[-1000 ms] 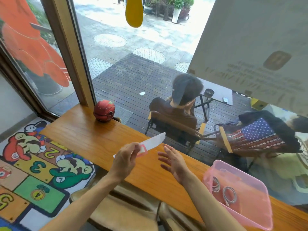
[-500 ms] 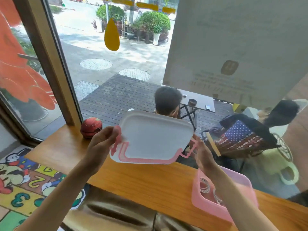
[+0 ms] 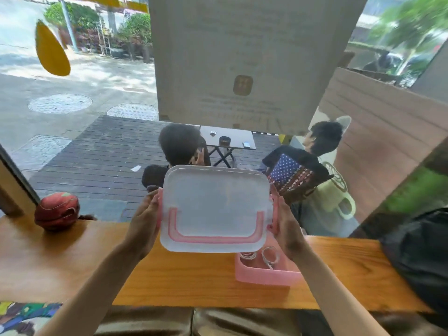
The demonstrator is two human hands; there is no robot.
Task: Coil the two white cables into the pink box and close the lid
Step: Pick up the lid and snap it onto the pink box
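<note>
I hold the frosted white lid [image 3: 214, 207], which has pink clips and a pink U-shaped handle, up in the air by its two short ends. My left hand [image 3: 145, 223] grips the left end and my right hand [image 3: 288, 229] the right end. Below and slightly right of the lid, the pink box [image 3: 264, 275] stands open on the wooden counter [image 3: 181, 280]. Two coiled white cables [image 3: 269, 256] lie inside it, partly hidden by the lid and my right forearm.
A red ball-shaped object [image 3: 57, 210] rests at the counter's far left by the window. A black bag [image 3: 421, 258] sits on the right end. Behind the glass, two people sit on a deck. Brown seat cushions [image 3: 194, 322] lie below the counter's near edge.
The lid went from edge-on in my left hand to flat-facing and held by both hands, and moved right toward the box. The view swung right.
</note>
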